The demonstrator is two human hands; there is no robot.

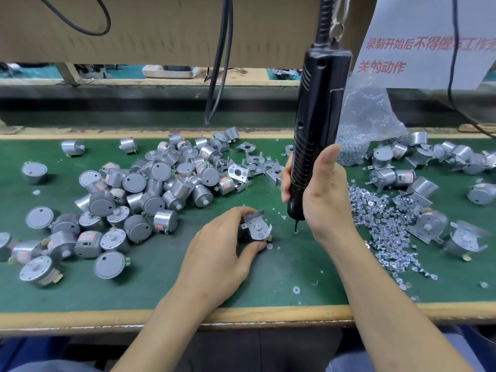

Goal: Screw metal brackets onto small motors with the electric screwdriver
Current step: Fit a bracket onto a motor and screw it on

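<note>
Both forearms are laid across the bench edge (pixel 80 315). Well left of the left fingers, a large heap of bare motors (pixel 150 183) is seen, so most of the work is judged undone. The left hand (pixel 217 253) is curled round one motor (pixel 257 229), pinched between fingertips above and thumb below, with a bracket seated on its face. Beyond those fingers, loose brackets (pixel 255 162) are scattered. Just right of the left fingertips, a single screw (pixel 295 232) is touched by the bit of the screwdriver (pixel 319 116); a screw pickup is judged to be in hand, with driving not yet begun. The right hand (pixel 322 194) is wrapped round the lower barrel, thumb laid straight up along it. Right of that hand, screws (pixel 383 218) are spread, and past them a few bracketed units (pixel 429 226) are counted as done.

Whether any screw already sits in the held bracket cannot be told. The held motor's body is largely covered by fingers, the right fingers are mostly hidden behind the barrel, and the rightmost units are blurred.
</note>
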